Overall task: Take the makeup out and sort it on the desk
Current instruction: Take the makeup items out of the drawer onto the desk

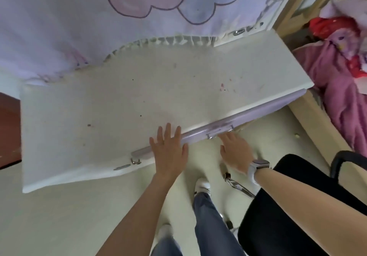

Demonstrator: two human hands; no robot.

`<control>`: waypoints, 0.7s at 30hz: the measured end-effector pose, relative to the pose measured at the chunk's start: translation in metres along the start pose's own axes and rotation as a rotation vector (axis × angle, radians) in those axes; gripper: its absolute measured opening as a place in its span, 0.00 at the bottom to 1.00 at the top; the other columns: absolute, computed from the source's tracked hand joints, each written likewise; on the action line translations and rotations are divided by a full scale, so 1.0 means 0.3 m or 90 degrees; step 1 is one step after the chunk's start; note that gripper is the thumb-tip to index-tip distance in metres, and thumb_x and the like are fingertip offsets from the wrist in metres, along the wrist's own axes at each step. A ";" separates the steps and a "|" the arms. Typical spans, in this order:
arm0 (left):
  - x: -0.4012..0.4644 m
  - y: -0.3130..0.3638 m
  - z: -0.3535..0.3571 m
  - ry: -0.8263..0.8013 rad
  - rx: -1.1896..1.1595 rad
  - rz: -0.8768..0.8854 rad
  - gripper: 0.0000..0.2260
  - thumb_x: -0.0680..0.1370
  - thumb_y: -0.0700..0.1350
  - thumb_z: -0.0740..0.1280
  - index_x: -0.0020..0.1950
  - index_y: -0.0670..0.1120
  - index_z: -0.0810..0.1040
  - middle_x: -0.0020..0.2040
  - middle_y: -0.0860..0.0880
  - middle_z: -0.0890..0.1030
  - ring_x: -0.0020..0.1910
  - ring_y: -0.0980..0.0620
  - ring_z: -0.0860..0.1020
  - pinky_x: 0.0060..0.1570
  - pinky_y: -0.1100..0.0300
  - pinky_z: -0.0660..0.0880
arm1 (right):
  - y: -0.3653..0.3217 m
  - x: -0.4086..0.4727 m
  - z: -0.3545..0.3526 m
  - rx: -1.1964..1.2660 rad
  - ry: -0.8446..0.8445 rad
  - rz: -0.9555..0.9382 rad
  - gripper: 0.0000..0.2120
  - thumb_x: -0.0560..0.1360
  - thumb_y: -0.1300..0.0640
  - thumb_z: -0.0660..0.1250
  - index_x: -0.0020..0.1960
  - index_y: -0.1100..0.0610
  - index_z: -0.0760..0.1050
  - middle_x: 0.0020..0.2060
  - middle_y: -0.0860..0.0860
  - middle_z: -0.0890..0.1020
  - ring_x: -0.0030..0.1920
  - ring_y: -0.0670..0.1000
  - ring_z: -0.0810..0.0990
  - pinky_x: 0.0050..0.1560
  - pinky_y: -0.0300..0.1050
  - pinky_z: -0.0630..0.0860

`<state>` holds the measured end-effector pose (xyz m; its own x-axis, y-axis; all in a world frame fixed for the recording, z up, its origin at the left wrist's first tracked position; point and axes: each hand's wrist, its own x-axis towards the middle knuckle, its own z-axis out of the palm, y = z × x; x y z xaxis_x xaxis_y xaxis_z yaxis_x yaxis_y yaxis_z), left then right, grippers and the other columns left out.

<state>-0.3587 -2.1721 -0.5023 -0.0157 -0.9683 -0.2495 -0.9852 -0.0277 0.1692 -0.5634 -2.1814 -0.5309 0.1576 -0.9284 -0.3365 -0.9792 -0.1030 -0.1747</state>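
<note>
Left hand [168, 148] flat, fingers spread, on desk [119, 104] edge | right hand [236, 152] just below drawer handle [219, 131], grip unclear

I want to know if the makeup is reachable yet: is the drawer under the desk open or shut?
Shut: the lilac drawer front sits flush under the desk edge, with no interior showing. The right hand reaches to its handle.

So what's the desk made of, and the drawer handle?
The desk looks like painted or laminated board: flat cream top, matte, with small stains. The handle on the lilac drawer front looks like shiny metal, since it glints silver. Neither is certain.
</note>
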 end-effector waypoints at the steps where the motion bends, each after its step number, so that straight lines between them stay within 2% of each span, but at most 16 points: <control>1: 0.036 0.019 0.011 0.014 -0.005 -0.005 0.24 0.78 0.52 0.58 0.73 0.49 0.61 0.75 0.44 0.58 0.74 0.41 0.54 0.68 0.39 0.51 | 0.026 0.043 0.008 -0.028 -0.012 -0.022 0.21 0.77 0.57 0.55 0.69 0.56 0.63 0.65 0.53 0.70 0.66 0.54 0.67 0.62 0.46 0.64; 4: 0.094 0.042 0.055 0.076 -0.042 -0.037 0.22 0.77 0.49 0.63 0.71 0.47 0.67 0.72 0.41 0.65 0.71 0.38 0.60 0.66 0.35 0.55 | 0.072 0.128 0.039 -0.089 -0.064 -0.078 0.23 0.78 0.56 0.53 0.72 0.57 0.59 0.68 0.54 0.67 0.69 0.55 0.62 0.70 0.48 0.54; 6: 0.103 0.035 0.087 0.120 -0.023 -0.041 0.20 0.78 0.48 0.59 0.70 0.48 0.68 0.71 0.42 0.66 0.71 0.38 0.62 0.66 0.35 0.56 | 0.083 0.159 0.065 -0.146 -0.109 -0.127 0.22 0.79 0.55 0.52 0.72 0.57 0.58 0.69 0.55 0.67 0.70 0.55 0.62 0.73 0.52 0.50; 8: 0.105 0.021 0.114 0.147 0.013 -0.022 0.20 0.79 0.50 0.54 0.70 0.49 0.68 0.71 0.42 0.67 0.70 0.38 0.63 0.66 0.36 0.57 | 0.086 0.182 0.088 -0.179 -0.121 -0.145 0.20 0.80 0.54 0.51 0.69 0.58 0.62 0.66 0.57 0.70 0.67 0.57 0.66 0.72 0.54 0.52; 10: 0.112 0.011 0.134 0.168 0.037 -0.010 0.20 0.79 0.51 0.52 0.70 0.49 0.68 0.71 0.42 0.66 0.70 0.38 0.64 0.67 0.37 0.57 | 0.080 0.196 0.091 -0.180 -0.098 -0.144 0.16 0.79 0.55 0.52 0.63 0.59 0.69 0.59 0.59 0.76 0.60 0.58 0.73 0.67 0.51 0.60; 11: 0.112 0.009 0.142 0.179 0.043 -0.007 0.20 0.79 0.51 0.52 0.70 0.49 0.68 0.71 0.42 0.66 0.70 0.39 0.63 0.67 0.37 0.56 | 0.076 0.196 0.089 -0.186 -0.076 -0.142 0.13 0.78 0.55 0.56 0.58 0.58 0.74 0.52 0.57 0.80 0.54 0.57 0.77 0.62 0.49 0.66; 13: 0.112 0.008 0.158 0.200 0.048 -0.003 0.20 0.80 0.51 0.52 0.70 0.48 0.68 0.71 0.42 0.66 0.70 0.38 0.63 0.67 0.37 0.55 | 0.066 0.197 0.077 -0.197 -0.005 -0.145 0.04 0.67 0.56 0.72 0.40 0.56 0.80 0.34 0.52 0.83 0.37 0.54 0.81 0.48 0.44 0.76; 14: 0.112 0.009 0.163 0.211 0.047 -0.004 0.20 0.80 0.51 0.52 0.70 0.48 0.68 0.71 0.42 0.66 0.70 0.38 0.63 0.67 0.37 0.55 | 0.067 0.198 0.080 -0.185 0.027 -0.146 0.07 0.61 0.57 0.77 0.34 0.55 0.79 0.27 0.50 0.80 0.30 0.53 0.80 0.41 0.42 0.78; 16: 0.111 0.015 0.169 0.224 0.042 -0.002 0.20 0.79 0.50 0.53 0.69 0.48 0.69 0.71 0.41 0.67 0.70 0.38 0.63 0.67 0.37 0.55 | 0.073 0.193 0.088 -0.153 0.049 -0.145 0.09 0.58 0.60 0.79 0.30 0.56 0.78 0.24 0.50 0.79 0.27 0.53 0.79 0.37 0.42 0.78; 19: 0.100 0.013 0.169 0.228 0.026 0.021 0.19 0.78 0.50 0.55 0.68 0.46 0.71 0.70 0.40 0.67 0.70 0.37 0.64 0.67 0.36 0.55 | 0.076 0.182 0.104 -0.139 0.041 -0.135 0.06 0.63 0.60 0.76 0.32 0.57 0.79 0.27 0.52 0.81 0.30 0.54 0.80 0.41 0.44 0.78; 21: 0.077 0.012 0.171 0.231 0.025 0.055 0.20 0.77 0.50 0.57 0.67 0.46 0.72 0.69 0.39 0.68 0.69 0.37 0.65 0.66 0.35 0.55 | 0.081 0.160 0.105 -0.141 0.043 -0.137 0.08 0.60 0.61 0.77 0.30 0.56 0.78 0.25 0.51 0.80 0.28 0.53 0.79 0.37 0.43 0.78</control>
<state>-0.3713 -2.1818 -0.5564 -0.0449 -0.9918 0.1198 -0.9887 0.0612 0.1369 -0.5757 -2.2171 -0.5803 0.3626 -0.8976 -0.2508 -0.9294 -0.3681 -0.0266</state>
